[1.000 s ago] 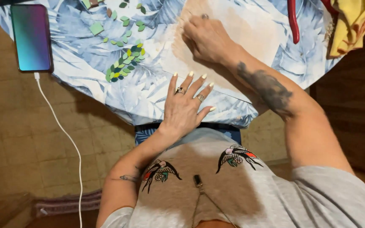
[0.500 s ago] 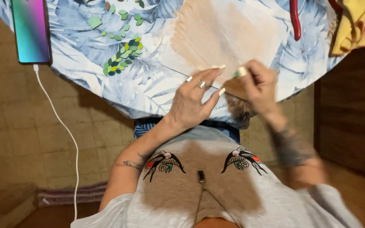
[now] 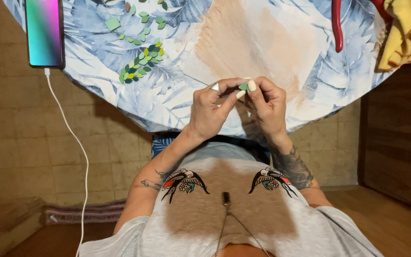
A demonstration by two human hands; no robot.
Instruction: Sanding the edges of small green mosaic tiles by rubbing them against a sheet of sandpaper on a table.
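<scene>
While both hands meet over the tabletop (image 3: 281, 43) edge, left hand (image 3: 210, 107) and right hand (image 3: 267, 104) pinch one small green leaf piece (image 3: 243, 86) between fingertips; a leaf cluster (image 3: 141, 62) and phone (image 3: 44, 32) lie well left.

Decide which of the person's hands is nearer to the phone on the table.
Left. The left hand lies on the phone's side of the table edge; the right hand sits beyond it, farther away.

Bench (image 3: 310, 76), leaf-print cloth, is carrying: phone (image 3: 44, 32) at left edge w/ screen glowing, white cable (image 3: 74, 143) hanging to floor; green leaf cutouts (image 3: 141, 64) near centre; red handles (image 3: 337, 24), yellow cloth (image 3: 405, 28) at right.
</scene>
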